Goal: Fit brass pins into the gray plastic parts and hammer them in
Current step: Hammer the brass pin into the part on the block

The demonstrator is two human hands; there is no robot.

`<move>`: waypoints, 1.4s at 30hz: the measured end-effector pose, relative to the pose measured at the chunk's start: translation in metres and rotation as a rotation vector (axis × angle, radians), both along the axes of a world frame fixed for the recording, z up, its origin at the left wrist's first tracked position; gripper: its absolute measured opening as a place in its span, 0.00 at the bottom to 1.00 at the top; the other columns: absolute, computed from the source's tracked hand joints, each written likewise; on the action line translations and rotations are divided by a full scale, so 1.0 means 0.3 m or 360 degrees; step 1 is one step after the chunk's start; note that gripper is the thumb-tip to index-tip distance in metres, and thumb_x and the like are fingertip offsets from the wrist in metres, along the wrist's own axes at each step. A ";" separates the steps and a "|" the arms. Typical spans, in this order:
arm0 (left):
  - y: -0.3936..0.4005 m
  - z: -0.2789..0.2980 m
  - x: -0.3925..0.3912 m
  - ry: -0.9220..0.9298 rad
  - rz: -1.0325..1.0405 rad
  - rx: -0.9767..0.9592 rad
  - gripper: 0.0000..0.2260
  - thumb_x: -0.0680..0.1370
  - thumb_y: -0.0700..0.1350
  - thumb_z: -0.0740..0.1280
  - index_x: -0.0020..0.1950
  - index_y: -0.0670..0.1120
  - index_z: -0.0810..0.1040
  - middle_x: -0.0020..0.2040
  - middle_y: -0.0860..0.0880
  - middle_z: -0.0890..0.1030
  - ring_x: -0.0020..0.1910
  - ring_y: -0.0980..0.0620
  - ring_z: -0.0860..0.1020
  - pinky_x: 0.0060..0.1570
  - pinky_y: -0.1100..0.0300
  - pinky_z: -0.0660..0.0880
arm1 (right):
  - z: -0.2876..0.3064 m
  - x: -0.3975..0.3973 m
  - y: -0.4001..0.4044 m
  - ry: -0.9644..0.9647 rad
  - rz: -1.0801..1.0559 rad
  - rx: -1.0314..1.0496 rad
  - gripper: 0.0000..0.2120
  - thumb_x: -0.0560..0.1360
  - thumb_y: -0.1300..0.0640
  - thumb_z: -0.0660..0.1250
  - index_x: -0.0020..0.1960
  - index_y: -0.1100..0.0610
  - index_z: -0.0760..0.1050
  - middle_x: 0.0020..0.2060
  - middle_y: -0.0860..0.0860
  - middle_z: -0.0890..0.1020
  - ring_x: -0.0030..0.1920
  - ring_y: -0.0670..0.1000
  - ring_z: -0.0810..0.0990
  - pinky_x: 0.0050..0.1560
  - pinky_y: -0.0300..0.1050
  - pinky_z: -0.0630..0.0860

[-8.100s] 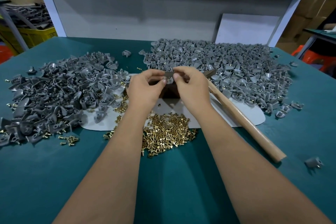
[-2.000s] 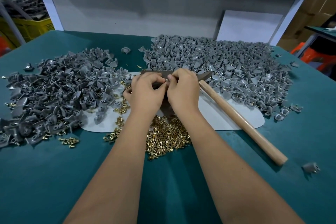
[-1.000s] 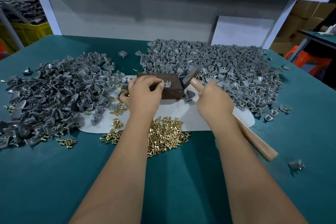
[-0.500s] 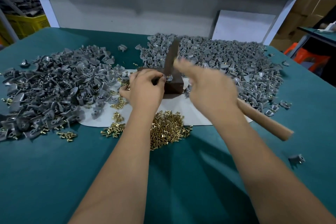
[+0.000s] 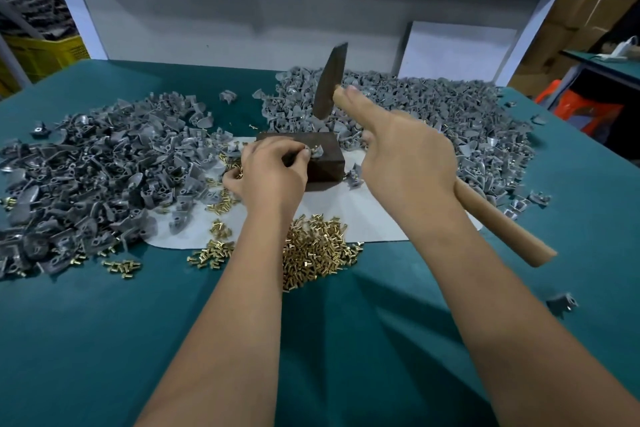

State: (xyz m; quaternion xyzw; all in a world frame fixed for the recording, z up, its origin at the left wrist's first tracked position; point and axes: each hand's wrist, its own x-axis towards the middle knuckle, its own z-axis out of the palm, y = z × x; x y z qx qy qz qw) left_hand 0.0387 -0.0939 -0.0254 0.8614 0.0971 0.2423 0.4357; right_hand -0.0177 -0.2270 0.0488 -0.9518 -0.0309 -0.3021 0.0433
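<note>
On top of the dark block (image 5: pixel 323 158) my left hand (image 5: pixel 270 173) pinches one gray part (image 5: pixel 317 151) at its fingertips, a brass pin (image 5: pixel 312 148) showing in it. Right hand (image 5: pixel 408 156) is wrapped round the wooden handle, hammer (image 5: pixel 329 83) head raised above and just behind the block, clear of the part. Loose brass pins (image 5: pixel 317 250) heap near my left wrist; gray parts pile left (image 5: pixel 97 163) and right (image 5: pixel 433 107) on the green table (image 5: pixel 104 340).
</note>
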 end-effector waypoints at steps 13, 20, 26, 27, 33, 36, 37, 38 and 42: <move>0.003 0.012 -0.018 -0.0015 -0.0014 0.0024 0.04 0.76 0.53 0.69 0.45 0.59 0.83 0.54 0.63 0.80 0.64 0.56 0.67 0.54 0.51 0.53 | -0.054 0.021 -0.025 0.0275 0.0077 -0.0020 0.33 0.78 0.59 0.61 0.72 0.30 0.55 0.53 0.48 0.82 0.48 0.55 0.81 0.36 0.44 0.68; 0.017 0.025 -0.018 0.0152 -0.0151 -0.0090 0.06 0.77 0.54 0.67 0.41 0.62 0.77 0.53 0.66 0.73 0.68 0.56 0.62 0.64 0.47 0.53 | -0.067 0.071 -0.065 0.0247 -0.0015 0.0668 0.23 0.80 0.61 0.57 0.72 0.43 0.65 0.56 0.51 0.81 0.43 0.53 0.74 0.37 0.46 0.69; 0.018 0.026 -0.011 0.0184 -0.0202 -0.0249 0.04 0.78 0.52 0.68 0.45 0.57 0.82 0.56 0.66 0.76 0.69 0.57 0.61 0.66 0.47 0.52 | -0.156 0.091 -0.109 0.0532 -0.0301 0.0618 0.08 0.78 0.59 0.59 0.56 0.53 0.72 0.36 0.50 0.76 0.33 0.53 0.71 0.29 0.42 0.58; 0.018 0.026 -0.010 0.0173 -0.0210 -0.0268 0.05 0.78 0.52 0.68 0.46 0.56 0.83 0.55 0.67 0.76 0.69 0.57 0.61 0.65 0.47 0.52 | -0.167 0.093 -0.111 0.0545 -0.0298 0.0588 0.06 0.77 0.58 0.59 0.52 0.53 0.72 0.37 0.51 0.78 0.33 0.54 0.71 0.29 0.42 0.59; 0.017 0.036 -0.019 0.0160 -0.0223 -0.0277 0.05 0.78 0.52 0.67 0.42 0.59 0.80 0.52 0.68 0.74 0.68 0.57 0.61 0.63 0.50 0.52 | -0.178 0.096 -0.092 0.0367 -0.0347 0.0176 0.12 0.76 0.56 0.61 0.56 0.56 0.79 0.50 0.56 0.76 0.53 0.59 0.72 0.48 0.49 0.68; 0.017 0.039 -0.023 0.0168 -0.0225 -0.0288 0.04 0.78 0.52 0.68 0.43 0.59 0.80 0.52 0.68 0.73 0.68 0.57 0.61 0.64 0.49 0.52 | -0.167 0.097 -0.051 0.0149 -0.0079 0.0422 0.13 0.78 0.52 0.62 0.60 0.52 0.79 0.50 0.50 0.75 0.53 0.52 0.70 0.52 0.47 0.67; 0.018 0.040 -0.024 0.0165 -0.0226 -0.0297 0.04 0.78 0.52 0.68 0.43 0.59 0.80 0.53 0.67 0.73 0.68 0.56 0.61 0.65 0.48 0.52 | -0.161 0.099 -0.028 0.0200 0.0073 0.0597 0.14 0.78 0.51 0.62 0.62 0.51 0.78 0.50 0.48 0.76 0.53 0.51 0.72 0.52 0.46 0.69; 0.018 0.041 -0.024 0.0158 -0.0233 -0.0308 0.04 0.78 0.52 0.68 0.44 0.59 0.80 0.53 0.67 0.73 0.69 0.56 0.61 0.66 0.48 0.52 | -0.159 0.099 0.000 0.0300 0.0206 0.0764 0.15 0.78 0.51 0.63 0.64 0.51 0.76 0.50 0.47 0.77 0.52 0.50 0.75 0.52 0.47 0.73; 0.022 0.048 -0.030 0.0106 -0.0265 -0.0361 0.06 0.78 0.49 0.68 0.43 0.60 0.79 0.50 0.65 0.74 0.68 0.53 0.62 0.69 0.47 0.54 | -0.170 0.111 0.075 0.0482 0.0395 0.1036 0.17 0.77 0.50 0.66 0.64 0.52 0.76 0.52 0.47 0.82 0.52 0.49 0.78 0.49 0.43 0.73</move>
